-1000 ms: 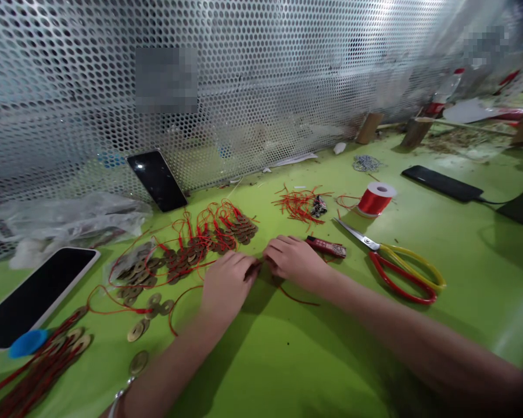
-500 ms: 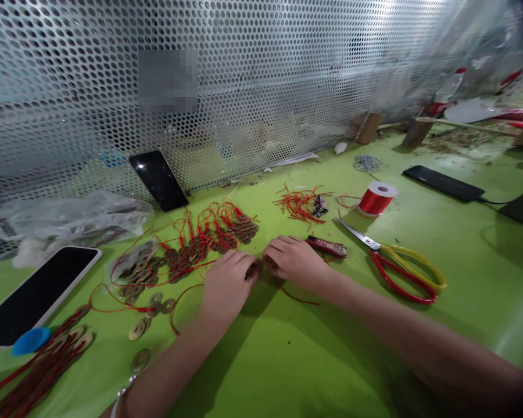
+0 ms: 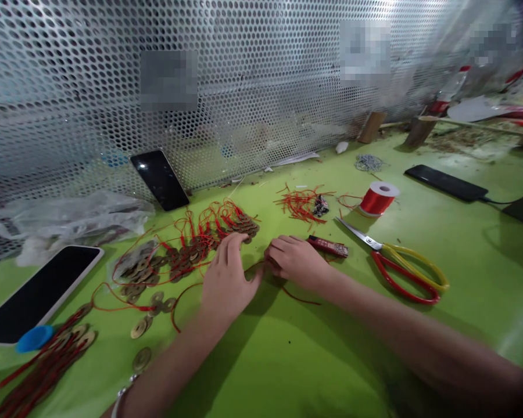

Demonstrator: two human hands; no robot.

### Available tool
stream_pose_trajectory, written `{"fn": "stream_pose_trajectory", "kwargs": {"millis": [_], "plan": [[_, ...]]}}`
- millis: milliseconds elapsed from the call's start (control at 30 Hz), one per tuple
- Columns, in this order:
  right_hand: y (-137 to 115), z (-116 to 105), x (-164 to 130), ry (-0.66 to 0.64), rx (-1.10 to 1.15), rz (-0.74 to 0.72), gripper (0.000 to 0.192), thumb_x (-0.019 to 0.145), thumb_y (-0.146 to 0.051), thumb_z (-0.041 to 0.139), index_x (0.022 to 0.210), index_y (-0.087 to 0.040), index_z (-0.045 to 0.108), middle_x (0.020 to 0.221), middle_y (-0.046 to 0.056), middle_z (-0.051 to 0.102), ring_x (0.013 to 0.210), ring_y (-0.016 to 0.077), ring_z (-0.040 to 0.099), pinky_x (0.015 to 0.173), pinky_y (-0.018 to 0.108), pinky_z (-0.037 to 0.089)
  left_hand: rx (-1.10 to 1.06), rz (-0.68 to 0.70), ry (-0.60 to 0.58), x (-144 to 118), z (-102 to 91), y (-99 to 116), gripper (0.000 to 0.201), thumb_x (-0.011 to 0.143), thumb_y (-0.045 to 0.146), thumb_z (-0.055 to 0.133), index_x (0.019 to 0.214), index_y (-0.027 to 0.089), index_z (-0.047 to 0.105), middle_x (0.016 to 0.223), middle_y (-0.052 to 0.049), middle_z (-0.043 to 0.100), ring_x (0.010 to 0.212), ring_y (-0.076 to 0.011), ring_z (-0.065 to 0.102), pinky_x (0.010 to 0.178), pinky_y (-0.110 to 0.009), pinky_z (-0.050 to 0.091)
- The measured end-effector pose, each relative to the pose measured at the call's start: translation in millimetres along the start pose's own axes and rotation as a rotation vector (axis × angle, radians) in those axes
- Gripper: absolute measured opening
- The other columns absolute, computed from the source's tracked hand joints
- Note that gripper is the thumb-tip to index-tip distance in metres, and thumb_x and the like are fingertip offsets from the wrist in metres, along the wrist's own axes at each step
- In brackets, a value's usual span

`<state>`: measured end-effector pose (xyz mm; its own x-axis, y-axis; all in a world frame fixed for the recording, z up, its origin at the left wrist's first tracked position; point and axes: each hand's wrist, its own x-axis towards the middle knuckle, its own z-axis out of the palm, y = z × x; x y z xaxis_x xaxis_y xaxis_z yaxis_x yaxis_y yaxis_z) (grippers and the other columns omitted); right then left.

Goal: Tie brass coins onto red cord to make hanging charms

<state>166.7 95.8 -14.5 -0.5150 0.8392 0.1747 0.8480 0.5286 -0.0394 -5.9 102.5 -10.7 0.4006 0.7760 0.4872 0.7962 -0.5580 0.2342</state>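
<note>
My left hand (image 3: 227, 281) is open, its thumb apart from its raised fingers, close beside the heap of strung coins. My right hand (image 3: 297, 261) is closed with the fingertips curled down, pinching a red cord (image 3: 303, 300). One piece of cord runs from the right fingertips toward my left thumb, and a loose end lies under the right wrist. My fingers hide the gripped part. Brass coins (image 3: 187, 258) with red loops lie in a row behind my left hand. More loose coins (image 3: 142, 360) rest near the left forearm.
Right of my hands lie a dark red lighter-like stick (image 3: 329, 247), scissors (image 3: 387, 255) and a red thread spool (image 3: 378, 199). Red cord scraps (image 3: 300, 204) lie behind. Phones (image 3: 39, 290) and a blue cap (image 3: 35, 338) are at left. A perforated metal screen (image 3: 253, 69) borders the back.
My left hand has let go near the right fingertips and opened, its fingers lifting up and slightly away. My right hand stays in nearly the same place, closed.
</note>
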Motion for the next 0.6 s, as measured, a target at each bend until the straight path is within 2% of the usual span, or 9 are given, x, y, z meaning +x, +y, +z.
{"fn": "stream_pose_trajectory", "kwargs": {"millis": [67, 133, 200, 300, 433, 600], "plan": [[0.4, -0.7, 0.0, -0.006, 0.000, 0.005, 0.018, 0.079, -0.023, 0.063, 0.093, -0.012, 0.062, 0.090, 0.008, 0.062, 0.086, 0.0211, 0.054, 0.072, 0.031, 0.039, -0.021, 0.015, 0.008, 0.2, 0.1, -0.5, 0.041, 0.072, 0.016, 0.061, 0.110, 0.014, 0.046, 0.105, -0.011, 0.059, 0.094, -0.0243, 0.058, 0.077, -0.036, 0.050], [0.8, -1.1, 0.1, -0.002, 0.007, 0.010, 0.017, 0.080, -0.022, 0.062, 0.094, -0.013, 0.062, 0.091, 0.008, 0.062, 0.086, 0.0206, 0.054, 0.072, 0.030, 0.039, -0.004, 0.061, -0.026, 0.8, 0.2, -2.3, 0.023, 0.074, 0.014, 0.059, 0.097, 0.017, 0.052, 0.094, -0.007, 0.063, 0.089, -0.0230, 0.059, 0.075, -0.035, 0.050], [1.0, -1.1, 0.2, 0.007, 0.016, 0.011, 0.016, 0.081, -0.021, 0.061, 0.095, -0.013, 0.061, 0.091, 0.008, 0.062, 0.087, 0.0202, 0.054, 0.073, 0.030, 0.038, 0.011, 0.107, -0.070, 1.7, 0.3, -4.8, 0.015, 0.075, 0.016, 0.061, 0.089, 0.018, 0.057, 0.090, -0.005, 0.066, 0.087, -0.0228, 0.059, 0.076, -0.036, 0.049], [1.2, -0.8, 0.0, 0.035, 0.028, 0.000, 0.017, 0.081, -0.022, 0.061, 0.096, -0.014, 0.061, 0.091, 0.007, 0.062, 0.086, 0.0195, 0.054, 0.074, 0.030, 0.038, 0.028, 0.156, -0.115, 2.7, 0.2, -7.8, 0.014, 0.075, 0.019, 0.064, 0.090, 0.019, 0.063, 0.091, -0.004, 0.069, 0.088, -0.0232, 0.060, 0.076, -0.035, 0.048], [0.4, 0.0, -1.3, 0.072, 0.034, -0.029, 0.016, 0.081, -0.021, 0.061, 0.095, -0.014, 0.061, 0.090, 0.006, 0.062, 0.084, 0.0188, 0.053, 0.073, 0.030, 0.038, 0.041, 0.193, -0.142, 2.5, 0.1, -8.1, 0.007, 0.081, 0.021, 0.059, 0.085, 0.020, 0.066, 0.084, -0.002, 0.071, 0.080, -0.0210, 0.061, 0.070, -0.034, 0.047], [-0.8, 0.6, -2.8, 0.094, 0.045, -0.046, 0.013, 0.083, -0.020, 0.057, 0.094, -0.014, 0.060, 0.089, 0.006, 0.062, 0.082, 0.0183, 0.053, 0.072, 0.031, 0.038, 0.058, 0.220, -0.147, 1.4, -1.3, -4.8, 0.013, 0.085, 0.018, 0.053, 0.078, 0.019, 0.065, 0.078, -0.002, 0.069, 0.074, -0.0193, 0.058, 0.066, -0.032, 0.044]]}}
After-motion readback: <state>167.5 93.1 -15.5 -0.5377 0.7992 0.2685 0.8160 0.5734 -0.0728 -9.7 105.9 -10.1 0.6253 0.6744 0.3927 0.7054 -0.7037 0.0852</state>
